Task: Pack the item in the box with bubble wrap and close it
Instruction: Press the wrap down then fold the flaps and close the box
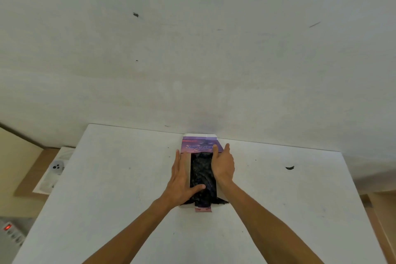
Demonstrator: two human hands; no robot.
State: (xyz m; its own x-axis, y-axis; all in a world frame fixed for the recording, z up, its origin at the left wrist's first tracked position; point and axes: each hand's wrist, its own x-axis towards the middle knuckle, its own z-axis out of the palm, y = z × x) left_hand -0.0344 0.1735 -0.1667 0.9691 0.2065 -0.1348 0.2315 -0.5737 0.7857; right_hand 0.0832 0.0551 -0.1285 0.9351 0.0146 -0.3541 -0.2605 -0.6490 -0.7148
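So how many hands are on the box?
2. The left hand lies along the left side of the box, thumb on the dark wrap inside. The right hand presses the right side.

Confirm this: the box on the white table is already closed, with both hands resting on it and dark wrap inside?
Not closed. The head view shows the box open, purple lid folded back, dark wrap exposed. The left hand and right hand do rest on it, on the white table.
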